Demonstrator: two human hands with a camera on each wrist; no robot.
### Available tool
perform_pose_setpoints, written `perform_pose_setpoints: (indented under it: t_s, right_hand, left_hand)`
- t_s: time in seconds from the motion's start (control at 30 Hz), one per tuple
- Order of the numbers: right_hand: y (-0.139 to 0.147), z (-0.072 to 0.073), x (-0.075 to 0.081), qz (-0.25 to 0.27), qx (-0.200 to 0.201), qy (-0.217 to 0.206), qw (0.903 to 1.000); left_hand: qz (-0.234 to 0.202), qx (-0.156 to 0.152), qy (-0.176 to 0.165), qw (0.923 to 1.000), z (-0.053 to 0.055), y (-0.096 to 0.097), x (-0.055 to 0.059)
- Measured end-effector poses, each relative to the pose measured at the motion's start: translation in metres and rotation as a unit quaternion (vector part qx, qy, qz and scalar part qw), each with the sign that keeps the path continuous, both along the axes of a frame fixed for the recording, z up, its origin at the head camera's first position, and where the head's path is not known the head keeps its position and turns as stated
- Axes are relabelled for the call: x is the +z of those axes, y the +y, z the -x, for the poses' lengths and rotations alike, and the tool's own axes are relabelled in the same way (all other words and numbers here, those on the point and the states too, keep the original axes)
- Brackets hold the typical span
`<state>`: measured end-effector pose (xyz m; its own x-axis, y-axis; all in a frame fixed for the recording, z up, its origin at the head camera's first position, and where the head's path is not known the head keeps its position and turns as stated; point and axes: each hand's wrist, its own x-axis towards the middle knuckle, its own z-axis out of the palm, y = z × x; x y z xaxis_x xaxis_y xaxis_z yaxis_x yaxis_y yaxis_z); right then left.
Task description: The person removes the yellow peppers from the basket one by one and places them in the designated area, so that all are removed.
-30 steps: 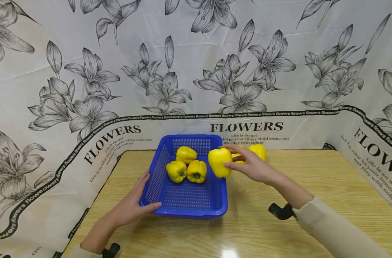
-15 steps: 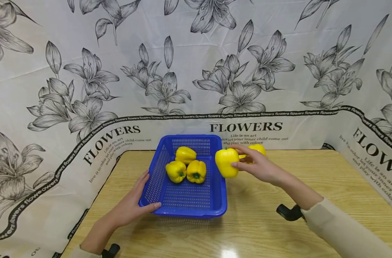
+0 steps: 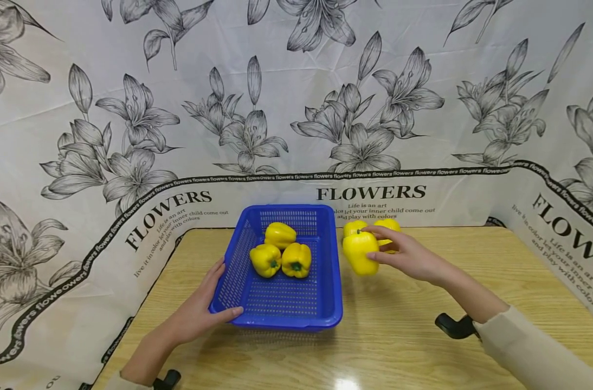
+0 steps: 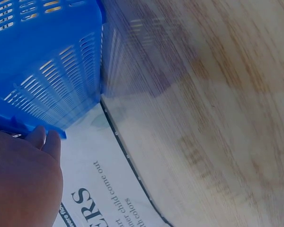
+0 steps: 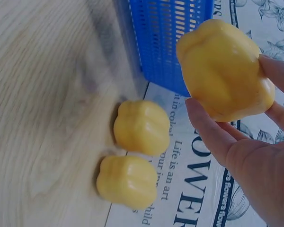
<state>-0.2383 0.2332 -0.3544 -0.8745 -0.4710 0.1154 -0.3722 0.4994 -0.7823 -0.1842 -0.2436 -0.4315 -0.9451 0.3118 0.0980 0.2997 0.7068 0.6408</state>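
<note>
My right hand (image 3: 413,259) holds a yellow bell pepper (image 3: 360,254) between thumb and fingers, stem up, just outside the right wall of a blue plastic basket (image 3: 287,323). The right wrist view shows this pepper raised above the table. Three more yellow bell peppers (image 3: 297,260) lie inside the basket toward its back. Two others (image 5: 142,127) stand on the table right of the basket, partly behind my right hand in the head view. At the basket's front left corner, my left hand (image 3: 199,310) grips the rim, thumb along the front edge and fingers at the left side.
The wooden table (image 3: 423,346) ends at the back against a white cloth (image 3: 257,135) printed with flowers and lettering, which also comes round both sides. A black camera mount (image 3: 455,325) sits by the right sleeve.
My right hand has carried the held bell pepper to the right, from over the basket's right rim to outside it. The left hand and basket have stayed in place.
</note>
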Motion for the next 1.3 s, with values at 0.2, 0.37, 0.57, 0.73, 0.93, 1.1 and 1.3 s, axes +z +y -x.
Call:
perform_pose_setpoints:
  t_s: [0.2,0.37,0.57,0.73,0.93,1.1,1.3]
  right_hand:
    - [0.016,0.000,0.001,-0.008,-0.006,0.007,0.9999]
    - [0.031,0.001,0.002,-0.016,-0.016,0.008,0.9997]
    - [0.050,0.006,0.006,-0.022,-0.035,0.011,0.9991]
    - [0.064,0.011,0.009,-0.028,-0.047,0.010,0.9985]
    - [0.076,0.015,0.009,-0.036,-0.058,0.005,0.9977]
    - [0.085,0.018,0.010,-0.035,-0.072,0.004,0.9968]
    - [0.097,0.024,0.009,-0.031,-0.087,-0.002,0.9957]
  left_hand:
    - [-0.002,-0.001,0.004,1.0000,0.000,0.000,-0.001]
    - [0.001,-0.001,0.005,1.0000,0.000,0.000,-0.001]
    - [0.001,-0.001,0.003,1.0000,0.000,0.000,-0.001]
    - [0.002,-0.001,0.003,1.0000,0.001,0.000,-0.001]
    - [0.003,-0.001,0.002,1.0000,0.001,0.000,-0.001]
    - [0.003,-0.002,0.002,1.0000,0.001,0.000,-0.001]
    - [0.003,-0.002,0.002,1.0000,0.001,0.000,-0.001]
